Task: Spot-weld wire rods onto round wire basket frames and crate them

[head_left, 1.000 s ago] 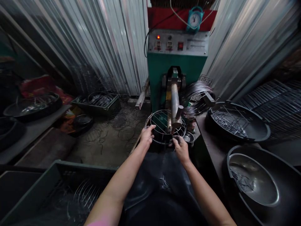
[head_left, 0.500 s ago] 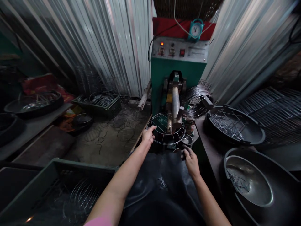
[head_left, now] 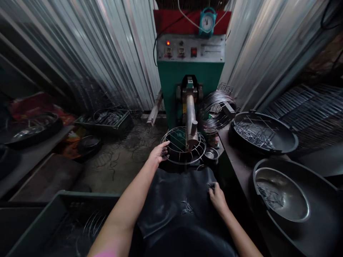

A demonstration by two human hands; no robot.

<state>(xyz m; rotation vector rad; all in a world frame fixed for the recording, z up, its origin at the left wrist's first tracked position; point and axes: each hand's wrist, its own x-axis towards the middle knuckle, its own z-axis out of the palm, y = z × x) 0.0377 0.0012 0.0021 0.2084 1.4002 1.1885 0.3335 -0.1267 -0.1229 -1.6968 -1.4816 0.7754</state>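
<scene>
**Fingers close to the welder arm, loose wire on the lap**

Head view: the left hand (head_left: 158, 152) reaches forward and its fingers curl onto the near-left rim of the round wire rack (head_left: 183, 145). The rack sits under the metal arm (head_left: 190, 115) of the green machine (head_left: 189, 76), whose red lamp is lit. The right hand (head_left: 216, 196) is drawn back, well apart from the rack, resting on the dark apron (head_left: 174, 200) with its fingers pinched on what looks like a short wire piece (head_left: 209, 184); it is too small to tell for sure.

Judged from this, the main risk is the left fingers straying under the arm's tip, since they grip the rim just beside it. With one hand steadying it, the rack could also tilt or slip off its seat. The small wires lying on the apron could slide to the floor. The wire coil (head_left: 217, 110) beside the arm could snag the rack's rim if it swings right.
</scene>
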